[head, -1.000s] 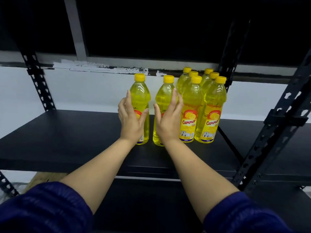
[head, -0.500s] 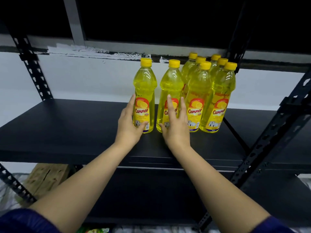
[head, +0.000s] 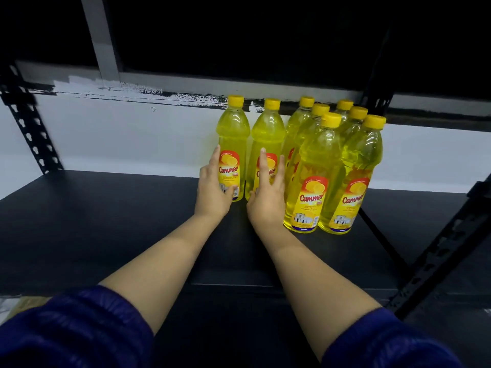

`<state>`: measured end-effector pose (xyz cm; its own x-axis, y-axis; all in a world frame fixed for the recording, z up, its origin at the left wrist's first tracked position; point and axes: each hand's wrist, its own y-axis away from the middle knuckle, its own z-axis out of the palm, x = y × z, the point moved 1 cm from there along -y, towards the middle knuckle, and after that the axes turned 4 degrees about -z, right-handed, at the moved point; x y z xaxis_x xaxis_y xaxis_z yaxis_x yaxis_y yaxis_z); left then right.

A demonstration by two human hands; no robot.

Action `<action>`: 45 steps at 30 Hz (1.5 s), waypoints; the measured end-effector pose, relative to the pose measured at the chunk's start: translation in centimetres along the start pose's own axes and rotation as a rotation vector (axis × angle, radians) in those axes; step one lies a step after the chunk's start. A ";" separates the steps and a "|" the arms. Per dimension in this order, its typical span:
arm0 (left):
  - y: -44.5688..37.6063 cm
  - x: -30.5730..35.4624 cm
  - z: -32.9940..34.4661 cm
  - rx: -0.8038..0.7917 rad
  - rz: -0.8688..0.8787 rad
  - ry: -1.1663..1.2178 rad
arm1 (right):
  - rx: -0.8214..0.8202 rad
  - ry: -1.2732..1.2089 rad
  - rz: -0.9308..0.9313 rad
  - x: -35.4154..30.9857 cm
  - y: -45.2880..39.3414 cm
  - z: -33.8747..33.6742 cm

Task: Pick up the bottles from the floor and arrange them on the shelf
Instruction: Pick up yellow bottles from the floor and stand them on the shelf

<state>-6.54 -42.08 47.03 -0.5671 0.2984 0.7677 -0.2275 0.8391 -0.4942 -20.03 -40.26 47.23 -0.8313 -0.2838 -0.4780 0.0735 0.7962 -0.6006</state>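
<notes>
Several yellow bottles with yellow caps and red "Cammer" labels stand upright on the black shelf [head: 106, 221]. A tight cluster of them [head: 318, 166] fills the right side in rows. Two more stand to its left at the back: the leftmost bottle [head: 233, 134] and the second bottle [head: 268, 136]. My left hand [head: 212, 187] presses the lower left side of the leftmost bottle, fingers straight, thumb across its base. My right hand [head: 265, 197] lies flat against the front of the second bottle, fingers straight up its label.
A black perforated upright [head: 438, 251] slants across the right front of the shelf; another [head: 32, 128] stands at the far left. A white wall [head: 132, 136] runs behind the shelf and the shelf above hangs dark overhead. Bare shelf board stretches to the left.
Both hands have slid lower on the two left bottles and straightened, and those bottles now stand further back on the shelf, level with the rear of the cluster.
</notes>
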 end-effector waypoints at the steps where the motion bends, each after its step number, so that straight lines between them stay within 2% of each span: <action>1: -0.5 -0.1 0.3 0.000 0.000 -0.003 | 0.000 0.004 0.008 0.1 -0.4 0.2; 14: -3.5 -1.2 2.6 0.018 0.014 0.012 | 0.034 -0.119 0.048 1.2 -3.7 2.5; 22: -4.5 -1.6 3.0 0.011 0.024 -0.014 | 0.081 -0.091 0.081 1.2 -4.4 3.6; 35: -4.0 -2.5 2.6 -0.006 -0.067 -0.024 | 0.018 -0.094 0.094 1.9 -3.4 3.2; 38: -2.7 -1.8 1.4 -0.044 -0.075 -0.123 | -0.106 -0.081 0.105 1.9 -2.0 2.4; 42: -0.5 -2.1 -1.8 -0.228 -0.225 -0.594 | -0.228 -0.003 0.057 0.2 0.3 0.5; 45: 1.7 -1.3 -5.2 -0.333 -0.229 -0.749 | -0.354 0.068 -0.030 -1.4 1.8 -1.0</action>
<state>-2.11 -38.66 47.33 -0.9363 -0.1766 0.3037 -0.2223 0.9672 -0.1231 -19.24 -37.91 47.44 -0.8659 -0.2828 -0.4126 -0.1365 0.9271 -0.3490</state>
